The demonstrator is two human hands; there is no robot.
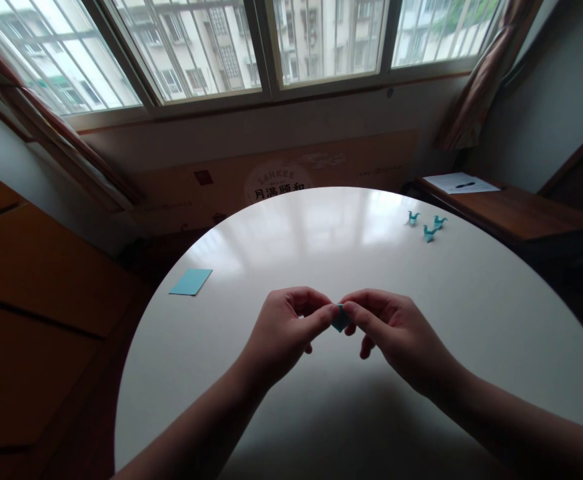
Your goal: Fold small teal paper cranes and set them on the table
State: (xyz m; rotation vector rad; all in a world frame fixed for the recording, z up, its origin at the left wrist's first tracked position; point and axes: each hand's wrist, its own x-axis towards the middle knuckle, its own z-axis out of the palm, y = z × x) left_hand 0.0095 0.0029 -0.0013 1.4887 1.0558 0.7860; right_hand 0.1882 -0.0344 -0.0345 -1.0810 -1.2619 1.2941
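Over the middle of a round white table (421, 320), both my hands pinch one small folded piece of teal paper (341, 320). My left hand (284, 331) grips its left side between thumb and forefinger. My right hand (394, 331) pinches its right side the same way. Most of the paper is hidden between the fingertips. The hands meet just above the tabletop.
A flat sheet of blue paper (191, 281) lies near the table's left edge. Three small teal folded paper cranes (426, 225) stand at the far right. A wooden side table (516, 210) beyond holds a white sheet and a pen (464, 184). Windows run along the back wall.
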